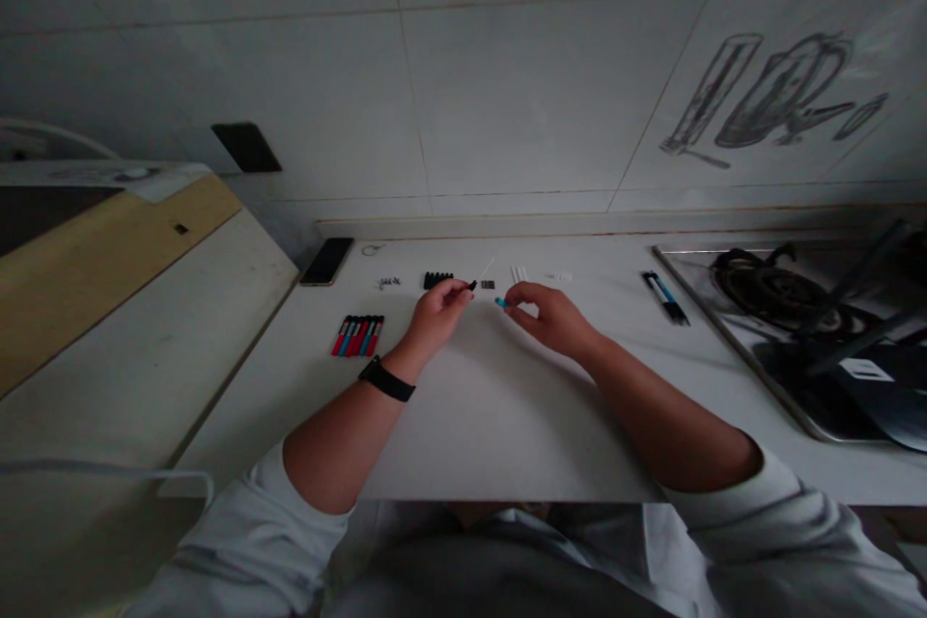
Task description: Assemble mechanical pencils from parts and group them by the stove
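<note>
My left hand is closed in a pinch on a thin white pen refill with a dark end, held just above the white counter. My right hand is closed on a small blue pen part, a little to the right of the refill's tip. A black band is on my left wrist. Both hands hover over the middle of the counter, close together but apart.
A row of red and blue pen barrels lies at the left. Small black parts, springs, white pieces and a finished pen lie along the back. A phone sits back left, a gas stove right.
</note>
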Available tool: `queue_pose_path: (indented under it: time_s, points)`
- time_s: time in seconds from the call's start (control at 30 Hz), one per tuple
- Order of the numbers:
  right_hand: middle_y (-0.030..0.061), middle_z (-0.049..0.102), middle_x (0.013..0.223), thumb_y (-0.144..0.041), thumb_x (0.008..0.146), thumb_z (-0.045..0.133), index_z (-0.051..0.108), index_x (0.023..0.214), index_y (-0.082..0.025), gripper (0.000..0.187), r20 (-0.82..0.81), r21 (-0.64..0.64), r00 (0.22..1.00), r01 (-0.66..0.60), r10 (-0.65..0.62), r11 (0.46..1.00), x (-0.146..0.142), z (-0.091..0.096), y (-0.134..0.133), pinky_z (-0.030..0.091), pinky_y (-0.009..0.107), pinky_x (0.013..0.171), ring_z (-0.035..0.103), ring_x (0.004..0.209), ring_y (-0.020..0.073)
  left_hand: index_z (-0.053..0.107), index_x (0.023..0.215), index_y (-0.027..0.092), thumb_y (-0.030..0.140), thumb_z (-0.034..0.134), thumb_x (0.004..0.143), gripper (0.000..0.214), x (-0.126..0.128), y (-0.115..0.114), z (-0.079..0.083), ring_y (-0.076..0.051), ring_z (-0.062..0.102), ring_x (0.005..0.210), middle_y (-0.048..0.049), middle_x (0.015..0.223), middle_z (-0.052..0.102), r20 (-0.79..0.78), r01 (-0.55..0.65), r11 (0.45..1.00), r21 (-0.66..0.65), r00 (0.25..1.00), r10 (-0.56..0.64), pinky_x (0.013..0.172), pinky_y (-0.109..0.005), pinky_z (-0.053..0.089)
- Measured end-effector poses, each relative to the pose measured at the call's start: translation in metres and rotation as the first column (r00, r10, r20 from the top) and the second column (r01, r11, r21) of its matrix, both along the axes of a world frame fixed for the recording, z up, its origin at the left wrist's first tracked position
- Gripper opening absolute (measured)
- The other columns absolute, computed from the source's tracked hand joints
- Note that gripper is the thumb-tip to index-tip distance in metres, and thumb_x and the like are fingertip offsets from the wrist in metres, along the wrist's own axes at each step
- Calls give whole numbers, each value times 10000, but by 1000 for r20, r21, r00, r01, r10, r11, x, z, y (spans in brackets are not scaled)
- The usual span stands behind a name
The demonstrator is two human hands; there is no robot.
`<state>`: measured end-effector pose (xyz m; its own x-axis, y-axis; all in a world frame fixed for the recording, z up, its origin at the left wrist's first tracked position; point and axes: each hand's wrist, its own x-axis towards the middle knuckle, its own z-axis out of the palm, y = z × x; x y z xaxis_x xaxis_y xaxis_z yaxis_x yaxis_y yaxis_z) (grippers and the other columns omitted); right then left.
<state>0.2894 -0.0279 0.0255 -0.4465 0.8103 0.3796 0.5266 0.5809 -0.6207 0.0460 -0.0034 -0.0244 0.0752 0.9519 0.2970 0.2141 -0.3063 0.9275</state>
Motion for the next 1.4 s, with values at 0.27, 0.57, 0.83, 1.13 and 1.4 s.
queue_pose_path:
  time_s: [0.27,0.57,0.83,1.13,1.4]
  points:
    - [103,749,1017,-325,990,580,696,1055,-221,168,-80,212,963,269,-258,940,11,-10,14,534,379,841,691,915,243,716,1057,195,251,676,946,131,-1,-7,10,-190,708,984,-69,1064,763,-191,16,986,166,981,16,945,-367,562]
    - [114,740,1050,-292,1021,555,717,1092,-212,194,17,286,967,240,-255,928,13,-4,12,498,379,841,662,916,246,729,1028,204,183,699,939,96,-2,-12,18,-185,697,948,-51,1016,751,-372,12,967,254,924,86,910,-352,556]
    - [104,743,1055,-301,1035,584,741,1075,-217,183,211,314,954,140,-213,939,13,-12,13,429,394,929,652,988,251,735,1036,207,182,700,944,102,-2,-14,21,-199,675,968,-44,992,721,-459,75,945,318,884,84,901,-360,539]
    - [92,751,1044,-302,1034,592,740,1071,-224,172,249,322,958,60,-145,945,6,-14,8,405,389,903,649,964,250,760,1005,219,241,699,959,79,3,-18,22,-204,675,933,-46,958,727,-497,139,945,295,868,27,870,-353,534]
    - [96,750,1033,-309,1042,575,747,1063,-222,194,255,309,961,25,-108,951,5,-11,6,415,380,887,650,950,245,761,984,210,258,642,995,129,3,-19,22,-204,666,914,-49,942,723,-523,157,947,281,852,15,853,-349,523]
